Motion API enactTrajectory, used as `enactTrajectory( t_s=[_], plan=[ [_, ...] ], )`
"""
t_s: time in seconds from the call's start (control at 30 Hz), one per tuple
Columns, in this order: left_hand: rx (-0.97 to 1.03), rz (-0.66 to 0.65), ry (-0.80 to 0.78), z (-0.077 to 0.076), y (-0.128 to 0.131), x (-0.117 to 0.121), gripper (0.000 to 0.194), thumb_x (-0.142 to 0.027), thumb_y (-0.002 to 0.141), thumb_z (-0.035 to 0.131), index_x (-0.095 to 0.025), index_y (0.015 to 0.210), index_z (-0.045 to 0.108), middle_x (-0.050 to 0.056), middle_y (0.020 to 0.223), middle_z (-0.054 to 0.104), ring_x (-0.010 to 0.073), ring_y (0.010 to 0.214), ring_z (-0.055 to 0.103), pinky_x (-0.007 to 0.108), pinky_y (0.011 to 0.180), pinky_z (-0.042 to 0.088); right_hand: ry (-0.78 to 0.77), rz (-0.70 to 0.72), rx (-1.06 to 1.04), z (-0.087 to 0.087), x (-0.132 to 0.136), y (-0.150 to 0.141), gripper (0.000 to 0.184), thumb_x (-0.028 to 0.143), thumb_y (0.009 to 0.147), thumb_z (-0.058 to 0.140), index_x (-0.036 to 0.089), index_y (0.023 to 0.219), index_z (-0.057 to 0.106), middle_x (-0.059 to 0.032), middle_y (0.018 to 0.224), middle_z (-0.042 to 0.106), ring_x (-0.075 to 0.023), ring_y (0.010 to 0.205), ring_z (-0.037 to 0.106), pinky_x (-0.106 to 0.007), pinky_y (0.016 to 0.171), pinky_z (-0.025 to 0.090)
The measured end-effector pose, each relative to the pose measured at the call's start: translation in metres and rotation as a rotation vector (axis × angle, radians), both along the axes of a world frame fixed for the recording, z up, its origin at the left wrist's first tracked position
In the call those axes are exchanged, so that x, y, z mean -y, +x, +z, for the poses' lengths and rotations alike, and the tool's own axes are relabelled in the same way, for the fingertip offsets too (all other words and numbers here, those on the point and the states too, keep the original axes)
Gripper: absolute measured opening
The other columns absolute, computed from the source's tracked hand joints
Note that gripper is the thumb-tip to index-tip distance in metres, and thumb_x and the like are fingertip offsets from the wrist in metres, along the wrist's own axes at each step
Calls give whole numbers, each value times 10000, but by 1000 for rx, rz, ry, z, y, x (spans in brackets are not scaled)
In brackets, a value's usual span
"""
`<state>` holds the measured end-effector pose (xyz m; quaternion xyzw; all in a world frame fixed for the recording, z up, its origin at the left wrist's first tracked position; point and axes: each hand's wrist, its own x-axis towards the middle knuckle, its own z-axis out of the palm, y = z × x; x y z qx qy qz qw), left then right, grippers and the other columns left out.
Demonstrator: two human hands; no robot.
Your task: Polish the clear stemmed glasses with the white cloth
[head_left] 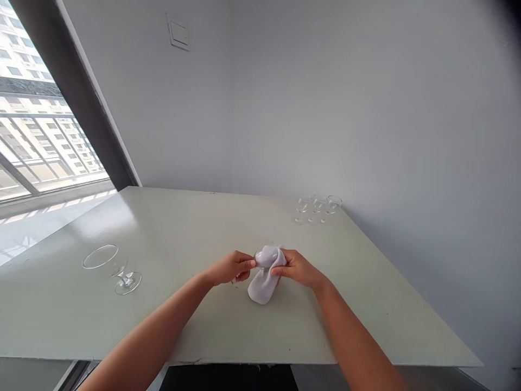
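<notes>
My left hand (236,267) is closed around a stemmed glass (258,259), fingers pinched near its stem. Part of the glass's foot shows below those fingers. A white cloth (264,285) covers much of the bowl, with one end hanging down toward the tabletop. My right hand (293,267) grips this cloth against the far side of the bowl, thumb on the near side. Some of the cloth seems to lie inside the bowl; the covered parts of the glass are hidden.
One stemmed glass (127,281) stands upright on the left of the pale table (195,222). Three more glasses (318,205) stand together at the back right corner. Grey walls (325,108) border the table behind and to the right. A window (44,125) is at left.
</notes>
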<state>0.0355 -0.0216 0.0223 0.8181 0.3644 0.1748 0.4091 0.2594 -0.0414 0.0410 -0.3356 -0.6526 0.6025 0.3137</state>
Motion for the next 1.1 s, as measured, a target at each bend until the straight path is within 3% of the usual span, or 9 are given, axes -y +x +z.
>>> enactTrajectory(
  t_s=[0.1, 0.27, 0.37, 0.47, 0.57, 0.73, 0.87, 1.0, 1.1],
  plan=[
    [81, -107, -216, 5, 1, 2, 503, -507, 858, 240, -150, 707, 559, 15, 569, 558, 93, 472, 455, 237, 524, 377, 49, 6, 30, 2, -1, 7, 191, 309, 672, 672, 157, 783, 645, -9, 721, 592, -156, 700, 560, -278, 630, 467],
    [-111, 300, 544, -3, 10, 1, 376, -444, 842, 371, -190, 1045, 558, 73, 819, 626, 189, 782, 552, 371, 817, 350, -87, -327, -169, -27, -8, -17, 271, 366, 665, 668, 152, 824, 622, 3, 638, 578, -134, 543, 550, -280, 509, 477],
    [-246, 284, 775, -8, 5, -4, 351, -440, 826, 419, -183, 998, 584, 68, 715, 617, 191, 739, 532, 394, 843, 298, -165, -409, -266, -38, -6, -34, 307, 400, 690, 635, 161, 880, 604, -1, 682, 592, -119, 515, 545, -277, 489, 487],
    [-270, 223, 664, -7, -3, -9, 354, -486, 817, 408, -192, 775, 602, 13, 559, 537, 135, 580, 461, 304, 681, 332, -133, -182, -146, -36, -5, -32, 331, 362, 675, 652, 163, 934, 605, -11, 732, 610, -143, 570, 575, -303, 536, 504],
    [-201, 134, 319, -1, -8, -9, 426, -526, 799, 397, -177, 585, 512, -24, 493, 420, 92, 490, 356, 236, 518, 273, -18, 19, 89, -27, -6, -17, 272, 296, 668, 653, 158, 902, 637, -20, 781, 632, -172, 678, 597, -317, 639, 497],
    [-42, 6, -180, 11, -11, -8, 465, -564, 769, 393, -156, 558, 467, -17, 548, 424, 68, 473, 310, 207, 436, 235, 360, -16, 422, -14, -9, 2, 197, 228, 729, 574, 205, 908, 652, -5, 823, 656, -186, 777, 594, -294, 701, 453],
    [-71, 115, -201, 12, -15, -12, 429, -555, 758, 402, -165, 644, 541, -4, 593, 490, 84, 508, 395, 202, 440, 271, 633, -203, 496, -10, -14, 11, 304, 175, 793, 456, 261, 1048, 596, 1, 1047, 628, -199, 943, 577, -321, 800, 422],
    [-184, 258, -94, 5, -16, -15, 341, -477, 777, 377, -208, 780, 586, 2, 679, 581, 120, 608, 517, 209, 487, 328, 980, -608, 524, -15, -17, 11, 281, 168, 815, 407, 205, 1007, 608, -57, 1062, 625, -227, 1020, 541, -395, 892, 350],
    [-297, 316, 139, -4, -11, -14, 294, -392, 807, 346, -220, 763, 579, -1, 660, 585, 125, 593, 515, 226, 519, 322, 1152, -542, 558, -19, -8, -6, 270, 303, 820, 468, 203, 1034, 598, -76, 1138, 586, -246, 1078, 492, -437, 978, 252]
  ],
)
